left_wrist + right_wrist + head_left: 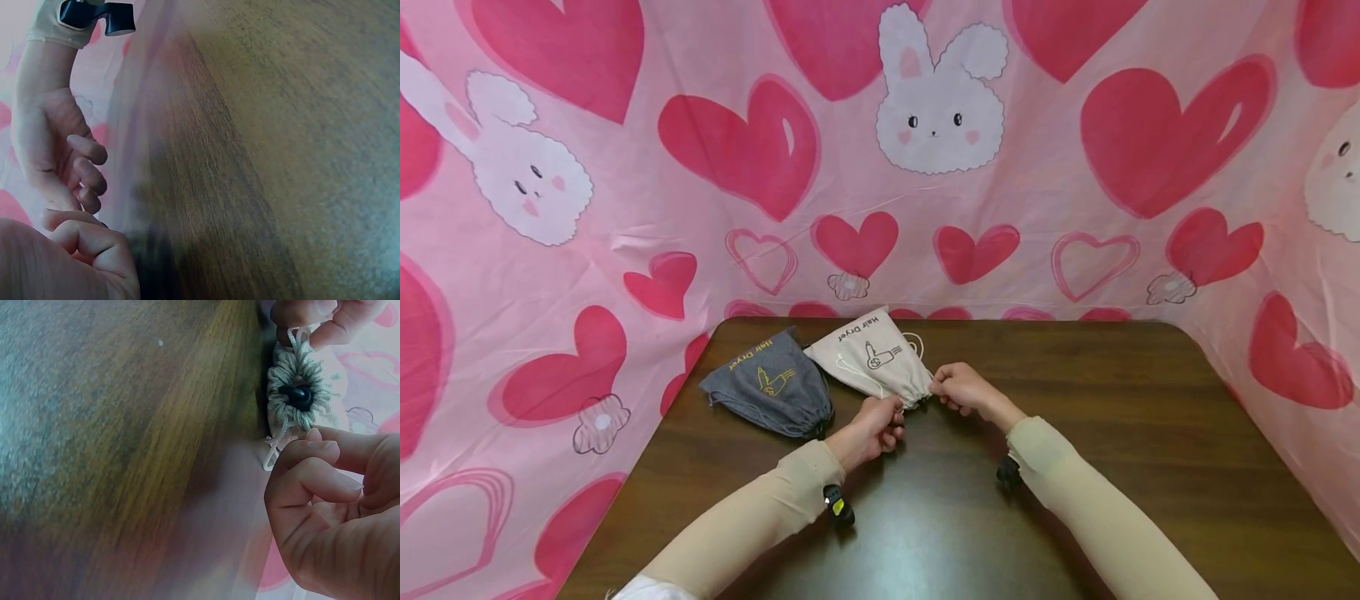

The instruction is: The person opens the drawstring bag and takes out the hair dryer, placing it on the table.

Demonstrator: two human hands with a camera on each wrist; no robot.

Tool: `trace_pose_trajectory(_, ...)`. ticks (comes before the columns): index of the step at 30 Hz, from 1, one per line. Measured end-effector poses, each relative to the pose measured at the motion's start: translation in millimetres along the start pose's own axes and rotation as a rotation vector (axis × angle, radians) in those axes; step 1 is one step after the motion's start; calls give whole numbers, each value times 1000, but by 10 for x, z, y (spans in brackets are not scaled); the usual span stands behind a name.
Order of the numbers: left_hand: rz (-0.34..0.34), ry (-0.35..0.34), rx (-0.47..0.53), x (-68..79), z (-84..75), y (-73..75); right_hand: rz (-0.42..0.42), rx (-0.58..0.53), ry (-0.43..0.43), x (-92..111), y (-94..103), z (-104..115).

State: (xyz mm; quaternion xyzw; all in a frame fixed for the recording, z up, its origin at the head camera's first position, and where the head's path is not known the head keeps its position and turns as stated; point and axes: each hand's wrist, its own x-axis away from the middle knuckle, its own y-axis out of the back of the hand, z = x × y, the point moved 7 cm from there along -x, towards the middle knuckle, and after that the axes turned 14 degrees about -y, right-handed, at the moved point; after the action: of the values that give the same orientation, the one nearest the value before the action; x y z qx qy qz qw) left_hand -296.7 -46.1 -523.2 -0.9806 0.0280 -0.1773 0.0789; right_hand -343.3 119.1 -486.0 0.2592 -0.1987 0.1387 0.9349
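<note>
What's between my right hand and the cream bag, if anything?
Nothing visible: your right hand is at the gathered mouth of the cream bag, and the gray bag lies beyond it, to the left.

Probably a draped booth: heart-print cloth (850,193) around a table (1150,400).

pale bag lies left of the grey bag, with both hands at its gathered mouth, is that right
No, the side is wrong: the head view shows the pale bag lying right of the grey bag. The left hand and right hand are at its gathered mouth.
</note>
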Motion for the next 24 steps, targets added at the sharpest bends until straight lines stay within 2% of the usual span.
trace_pose_trajectory(15,-5,-10,4,18,20,17,9,-30,-22,2,-14,-34)
trace_pose_trajectory(24,-2,-12,8,30,-7,20,-14,-8,-20,-3,-4,-22)
